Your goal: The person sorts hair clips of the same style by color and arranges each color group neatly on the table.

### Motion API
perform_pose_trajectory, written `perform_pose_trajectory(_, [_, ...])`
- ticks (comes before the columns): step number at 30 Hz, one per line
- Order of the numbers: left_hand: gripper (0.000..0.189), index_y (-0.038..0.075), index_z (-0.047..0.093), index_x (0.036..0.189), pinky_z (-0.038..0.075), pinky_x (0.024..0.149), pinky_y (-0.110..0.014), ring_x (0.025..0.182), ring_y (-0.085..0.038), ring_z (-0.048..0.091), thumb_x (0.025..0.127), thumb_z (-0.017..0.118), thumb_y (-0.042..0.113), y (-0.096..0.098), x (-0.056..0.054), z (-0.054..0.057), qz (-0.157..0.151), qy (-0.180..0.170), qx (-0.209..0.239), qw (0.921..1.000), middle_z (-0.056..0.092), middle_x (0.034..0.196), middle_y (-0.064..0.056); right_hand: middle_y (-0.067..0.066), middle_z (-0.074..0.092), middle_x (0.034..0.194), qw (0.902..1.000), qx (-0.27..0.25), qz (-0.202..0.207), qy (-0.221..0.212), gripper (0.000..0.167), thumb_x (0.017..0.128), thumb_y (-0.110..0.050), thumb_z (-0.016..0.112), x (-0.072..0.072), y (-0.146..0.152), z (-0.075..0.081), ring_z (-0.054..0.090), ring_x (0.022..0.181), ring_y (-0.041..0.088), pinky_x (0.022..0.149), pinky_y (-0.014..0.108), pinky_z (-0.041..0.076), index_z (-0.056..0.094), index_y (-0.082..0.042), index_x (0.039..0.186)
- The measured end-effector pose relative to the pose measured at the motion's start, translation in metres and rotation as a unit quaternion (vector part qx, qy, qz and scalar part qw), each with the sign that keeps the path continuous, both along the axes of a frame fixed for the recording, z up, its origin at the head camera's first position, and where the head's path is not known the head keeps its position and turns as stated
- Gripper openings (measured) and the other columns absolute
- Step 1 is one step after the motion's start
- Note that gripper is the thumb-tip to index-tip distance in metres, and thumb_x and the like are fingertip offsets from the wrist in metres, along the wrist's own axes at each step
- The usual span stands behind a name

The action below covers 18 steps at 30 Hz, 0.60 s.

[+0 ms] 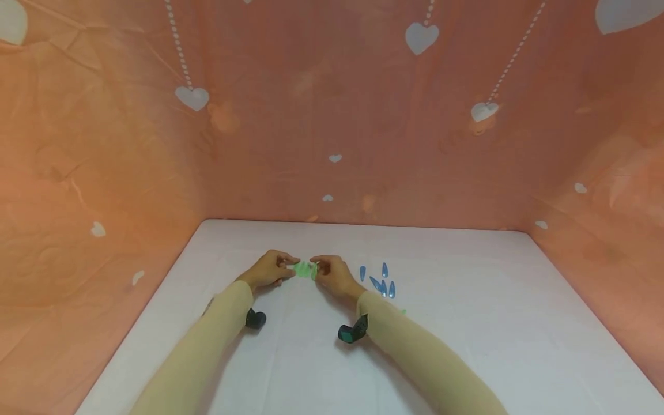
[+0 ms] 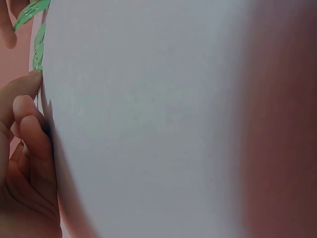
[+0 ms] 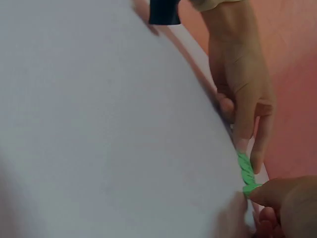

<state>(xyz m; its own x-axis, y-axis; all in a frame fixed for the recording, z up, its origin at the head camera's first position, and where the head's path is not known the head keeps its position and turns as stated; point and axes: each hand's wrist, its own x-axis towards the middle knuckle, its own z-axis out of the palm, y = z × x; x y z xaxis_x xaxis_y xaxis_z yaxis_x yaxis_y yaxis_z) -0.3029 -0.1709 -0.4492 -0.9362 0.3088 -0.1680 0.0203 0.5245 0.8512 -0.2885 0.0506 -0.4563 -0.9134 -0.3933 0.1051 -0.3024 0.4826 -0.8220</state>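
A short row of overlapping green leaf-shaped pieces (image 1: 302, 269) lies on the white table between the two hands. At its left end my left hand (image 1: 268, 268) has thumb and index finger on the pieces, the other fingers curled. My right hand (image 1: 336, 275) pinches a single green leaf-shaped piece (image 1: 313, 271), tilted up at the row's right end. From the left wrist, the row (image 2: 38, 49) looks edge-on, with the pinched piece (image 2: 32, 14) above it. In the right wrist view the pinched piece (image 3: 251, 189) overlaps the end of the row (image 3: 245, 167).
Several blue teardrop pieces (image 1: 385, 270) lie right of the right hand. A green bit (image 1: 403, 311) peeks out beside the right sleeve (image 1: 415, 340). The white table (image 1: 467, 346) meets an orange curtain (image 1: 363, 173) with white hearts at its back and sides.
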Motion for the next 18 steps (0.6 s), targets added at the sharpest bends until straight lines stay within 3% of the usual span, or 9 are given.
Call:
perform_pose_trajectory(11, [0.041, -0.003, 0.061, 0.135, 0.04, 0.047, -0.017, 0.046, -0.004, 0.044, 0.095, 0.067, 0.004, -0.005, 0.0, 0.002, -0.003, 0.003, -0.002, 1.0, 0.043, 0.061, 0.006, 0.015, 0.066, 0.102, 0.9984, 0.043, -0.013, 0.033, 0.049, 0.084, 0.008, 0.061, 0.002, -0.012, -0.002, 0.05, 0.08, 0.014, 0.07, 0.022, 0.042, 0.062, 0.004, 0.133])
perform_pose_trajectory(18, [0.042, -0.003, 0.06, 0.136, 0.04, 0.048, -0.016, 0.047, -0.004, 0.044, 0.095, 0.067, 0.005, 0.0, 0.0, 0.002, -0.001, -0.004, -0.001, 1.0, 0.044, 0.061, 0.006, 0.019, 0.065, 0.117, 0.9954, 0.066, -0.039, 0.057, 0.047, 0.085, 0.005, 0.062, 0.003, -0.01, -0.004, 0.056, 0.091, 0.02, 0.084, 0.031, 0.05, 0.063, 0.005, 0.132])
